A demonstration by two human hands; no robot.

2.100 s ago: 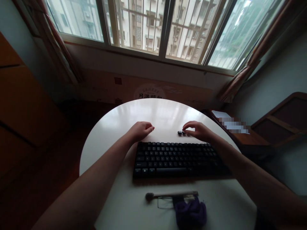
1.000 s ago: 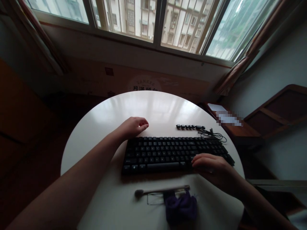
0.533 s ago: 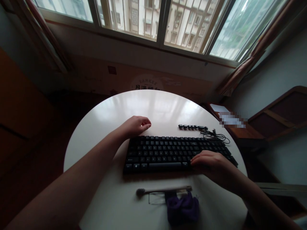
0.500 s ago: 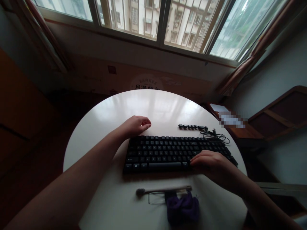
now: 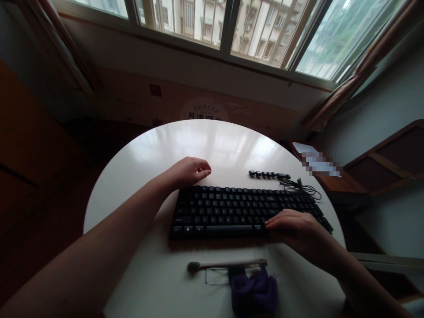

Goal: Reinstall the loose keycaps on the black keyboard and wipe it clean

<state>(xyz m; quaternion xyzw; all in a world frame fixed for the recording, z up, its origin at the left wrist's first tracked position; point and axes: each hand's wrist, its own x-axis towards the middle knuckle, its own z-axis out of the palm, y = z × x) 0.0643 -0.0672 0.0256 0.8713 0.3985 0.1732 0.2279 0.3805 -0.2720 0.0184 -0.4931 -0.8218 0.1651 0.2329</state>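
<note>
A black keyboard (image 5: 228,212) lies on the round white table. Behind its left rear corner, my left hand (image 5: 190,171) rests on the tabletop, loosely curled. A gap shows between its thumb and fingers, and I see nothing held there. My right hand (image 5: 293,223) is over the keyboard's near edge, right of the space bar, fingers pressed together against the bottom keys; its thumb is hidden. Several loose keycaps (image 5: 265,174) stand in a row behind the keyboard. Beside them lies the coiled black cable (image 5: 303,189).
In front of the keyboard lie a brush (image 5: 218,265) with dark bristles, a bent wire tool (image 5: 206,277) and a bunched purple cloth (image 5: 253,293). A wooden surface with papers (image 5: 321,165) stands at the right. Windows (image 5: 225,31) are behind the table (image 5: 142,152).
The view has shifted slightly. Both hands keep nearly the same places relative to the keyboard, and the other things on the table have not moved.
</note>
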